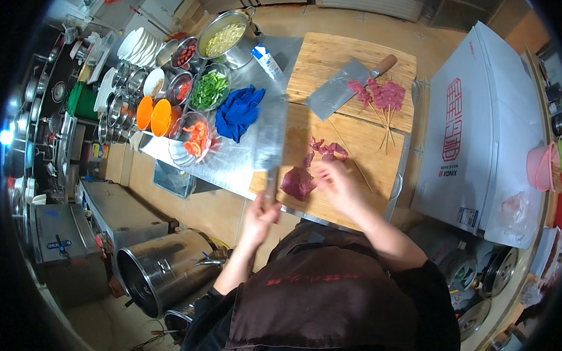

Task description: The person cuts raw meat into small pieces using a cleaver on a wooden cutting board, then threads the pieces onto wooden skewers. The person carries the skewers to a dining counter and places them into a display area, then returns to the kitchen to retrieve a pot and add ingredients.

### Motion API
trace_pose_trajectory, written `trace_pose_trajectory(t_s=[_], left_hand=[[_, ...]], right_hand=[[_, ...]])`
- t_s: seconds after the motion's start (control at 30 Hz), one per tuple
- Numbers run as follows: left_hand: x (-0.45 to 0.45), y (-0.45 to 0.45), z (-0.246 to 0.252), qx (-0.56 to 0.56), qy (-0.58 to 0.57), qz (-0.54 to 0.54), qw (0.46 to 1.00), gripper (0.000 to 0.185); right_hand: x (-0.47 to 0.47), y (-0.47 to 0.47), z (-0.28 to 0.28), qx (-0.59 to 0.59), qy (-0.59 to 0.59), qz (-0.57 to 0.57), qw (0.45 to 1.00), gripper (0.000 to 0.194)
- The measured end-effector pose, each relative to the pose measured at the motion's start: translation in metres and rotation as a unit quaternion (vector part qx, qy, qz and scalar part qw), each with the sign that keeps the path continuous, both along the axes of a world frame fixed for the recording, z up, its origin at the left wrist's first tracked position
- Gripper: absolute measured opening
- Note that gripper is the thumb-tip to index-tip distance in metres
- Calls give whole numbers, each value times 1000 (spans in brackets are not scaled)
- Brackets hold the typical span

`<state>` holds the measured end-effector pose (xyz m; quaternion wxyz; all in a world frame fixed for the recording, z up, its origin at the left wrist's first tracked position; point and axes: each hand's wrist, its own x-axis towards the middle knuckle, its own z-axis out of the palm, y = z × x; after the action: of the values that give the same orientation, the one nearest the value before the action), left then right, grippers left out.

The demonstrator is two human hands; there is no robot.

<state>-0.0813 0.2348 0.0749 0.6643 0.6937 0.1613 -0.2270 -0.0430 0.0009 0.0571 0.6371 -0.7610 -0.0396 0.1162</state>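
Note:
In my left hand (260,216) I grip the handle of a cleaver (269,133), its broad blade motion-blurred and raised at the left edge of the wooden cutting board (374,174). My right hand (334,182), also blurred, is over the board, just right of a dark red chunk of raw meat (298,183); whether it holds anything is unclear. Small cut pieces of meat (328,147) lie just beyond its fingers. One bare bamboo skewer (351,154) lies slantwise to the right. On the farther board (313,51) rest a second cleaver (337,91) and several skewers of meat (388,95).
Left of the boards, a steel table (235,167) carries a crumpled blue cloth (239,111), a carton (266,61), bowls of chopped greens (209,89) and sliced tomato (197,140), orange bowls (162,118), and a large steel pot (227,39). A white chest freezer (459,130) stands at the right.

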Motion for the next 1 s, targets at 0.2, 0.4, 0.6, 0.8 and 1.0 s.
trace_pose_trajectory(t_s=[0.2, 0.4, 0.6, 0.8, 1.0], left_hand=[[50, 101, -34, 156, -69, 13, 985, 35], [81, 125, -80, 225, -91, -34, 970, 35], [94, 84, -69, 552, -301, -50, 776, 41], [110, -47, -52, 341, -350, -214, 846, 24], [143, -80, -64, 467, -226, -347, 781, 35]], right_hand=[[16, -74, -47, -454, -63, -76, 885, 28], [20, -76, -50, -475, 32, -78, 876, 20], [-14, -86, -44, -324, 156, -102, 928, 12], [-58, -74, -55, -25, 68, -180, 981, 36], [-89, -70, -18, 83, 45, -180, 979, 36]])
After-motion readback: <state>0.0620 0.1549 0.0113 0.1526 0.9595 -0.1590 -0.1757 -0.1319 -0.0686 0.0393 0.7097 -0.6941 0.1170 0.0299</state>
